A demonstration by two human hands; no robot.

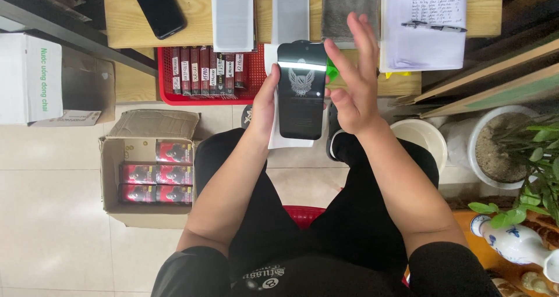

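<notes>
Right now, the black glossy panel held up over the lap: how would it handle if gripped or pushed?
The black panel looks thin and flat, so probably stiff and light. Its glossy face catches glare, so likely slippery. The left hand pinches only its edge while the right hand stays open beside it; possibly fragile.

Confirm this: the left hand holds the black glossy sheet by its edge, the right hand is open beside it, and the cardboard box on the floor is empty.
Not quite. The head view shows the cardboard box holding red and black packets, not empty. The rest stands: the left hand holds the black glossy sheet by its edge, and the right hand is open beside it.
</notes>
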